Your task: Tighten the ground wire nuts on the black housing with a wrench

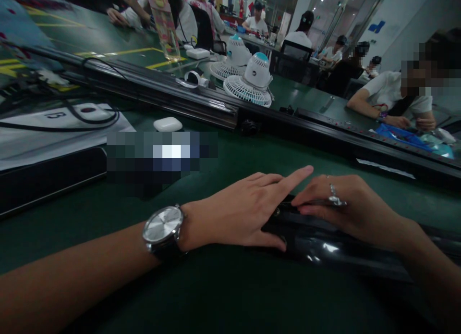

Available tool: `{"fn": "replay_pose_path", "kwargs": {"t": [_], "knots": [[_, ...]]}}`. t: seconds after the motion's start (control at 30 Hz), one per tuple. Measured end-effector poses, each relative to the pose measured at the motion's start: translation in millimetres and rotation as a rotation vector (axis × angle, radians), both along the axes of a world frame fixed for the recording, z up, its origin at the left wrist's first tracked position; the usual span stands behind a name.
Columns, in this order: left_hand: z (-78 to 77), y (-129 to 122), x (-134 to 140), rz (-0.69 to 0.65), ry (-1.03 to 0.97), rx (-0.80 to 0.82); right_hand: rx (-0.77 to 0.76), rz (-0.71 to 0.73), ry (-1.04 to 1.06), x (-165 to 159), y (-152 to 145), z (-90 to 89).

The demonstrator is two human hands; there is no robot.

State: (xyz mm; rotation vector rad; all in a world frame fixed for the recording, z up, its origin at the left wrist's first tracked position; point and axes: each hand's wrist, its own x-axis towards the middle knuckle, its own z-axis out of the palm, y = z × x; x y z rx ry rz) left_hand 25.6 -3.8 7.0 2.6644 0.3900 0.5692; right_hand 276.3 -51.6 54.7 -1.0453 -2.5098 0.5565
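A long, glossy black bar [331,247] lies in front of me, its right part running under my right forearm. My left hand [245,209] has its thumb along the near side of the bar's left end and its fingers over the far side, with the index finger stretched out. Pinched in the fingertips of my right hand [342,199] is a thin metal tool [320,202]; its kind cannot be made out. The tool's tip meets the bar close to my left index finger, partly hidden by my fingers. A small brassy spot [276,211] shows on the bar between my hands.
Black rails [201,103] cross the green table [137,300] beyond my hands. Two white fans [252,79] stand behind them. A white earphone case [167,124], a blurred-out device, a black box [54,175], cables and paper lie left. Several people sit farther off.
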Motion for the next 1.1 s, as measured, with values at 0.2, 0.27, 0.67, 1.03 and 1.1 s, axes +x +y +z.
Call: {"fn": "replay_pose_path", "kwargs": {"t": [0.2,0.27,0.67,1.03,1.1], "knots": [[1.3,-4.0,12.2,-0.013,0.023,0.018,0.107,-0.138,-0.025,-3.3,1.3,-7.5],[1.4,-4.9,15.2,-0.005,0.054,0.037,0.127,-0.145,-0.013,-5.0,1.4,-8.6],[-15.9,-4.9,14.2,0.066,-0.047,-0.013,0.174,-0.161,0.114,-15.7,2.3,-15.5],[-15.7,-5.3,8.6,0.051,-0.070,-0.006,0.248,-0.214,0.064,-24.6,0.0,-21.4],[-13.8,-6.2,9.2,0.061,-0.054,-0.011,0.273,-0.208,0.034,-26.2,-0.5,-24.3]]}}
